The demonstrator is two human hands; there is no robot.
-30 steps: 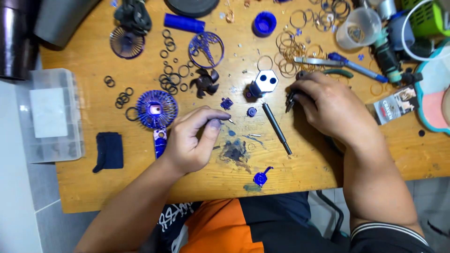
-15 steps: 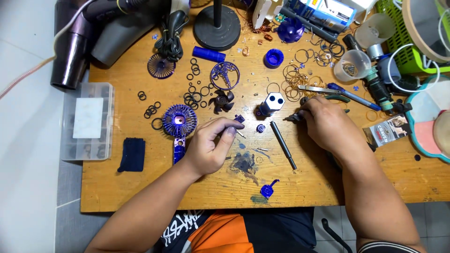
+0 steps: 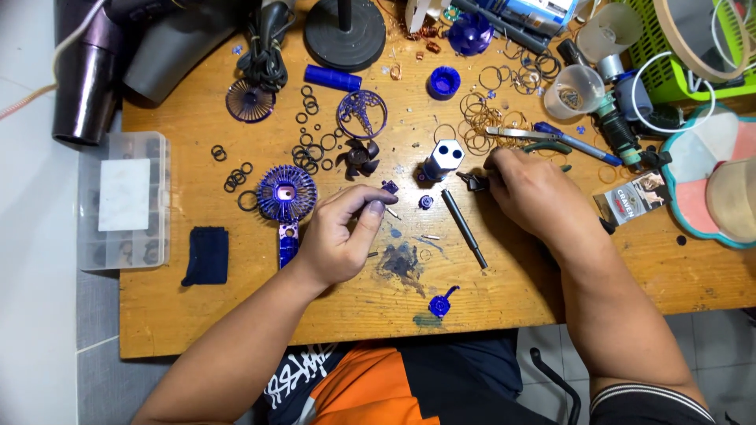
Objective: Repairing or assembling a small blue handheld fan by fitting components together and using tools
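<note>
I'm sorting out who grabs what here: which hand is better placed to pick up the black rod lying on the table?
Probably the right hand: the black rod lies just beside and below its fingers, its top end almost under them. The left hand is farther off and its fingertips look closed on a small pin.

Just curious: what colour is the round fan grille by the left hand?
Blue-purple fan grille, head view.

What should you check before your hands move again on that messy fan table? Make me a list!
1. Left hand pinching a small part: cannot tell, the fingers hide it.
2. Right hand gripping a small dark piece: ok.
3. White-topped motor upright between the hands: ok.
4. Black rod clear of both hands: ok.
5. Blue fan grille within the left hand's reach: ok.
6. Table tidy near the hands: not ok, loose rings and bits.
</note>
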